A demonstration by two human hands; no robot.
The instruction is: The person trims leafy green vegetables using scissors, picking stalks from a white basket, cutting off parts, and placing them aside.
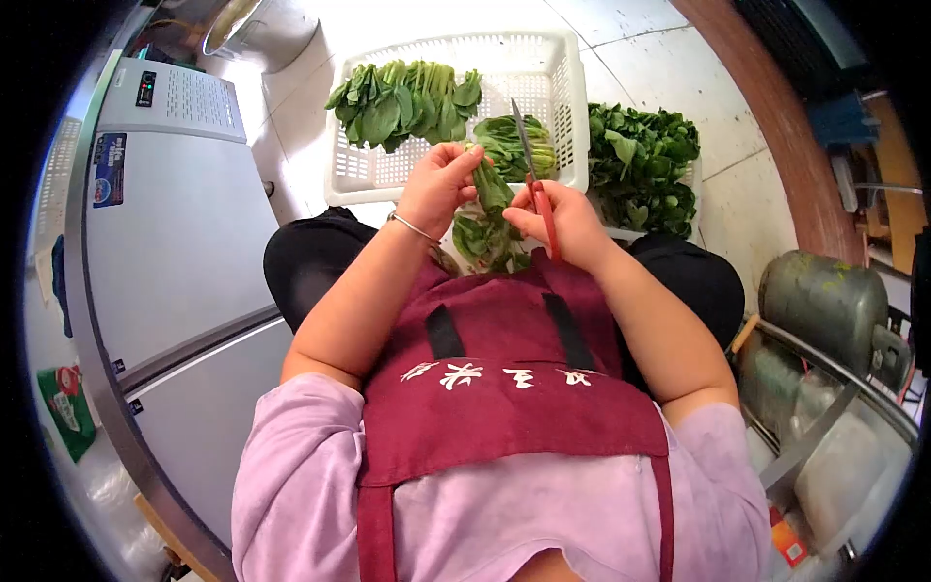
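Head view: left hand [441,184] grip closed, pinching leafy green [493,192] at near edge of white basket [519,73]. Right hand [570,228] gripping red-handled scissors [546,221], blades pointing away. Basket holds two greens bunches [402,107]; second container [621,233], just beside, heaped with darker leaves [642,165].

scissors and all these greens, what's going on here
The person's left grip holds a leafy green, while the right grip holds red-handled scissors, blades pointing away from the body. Two piles of greens lie in the white basket, and another heap sits to its right. More leaves show below the hold.
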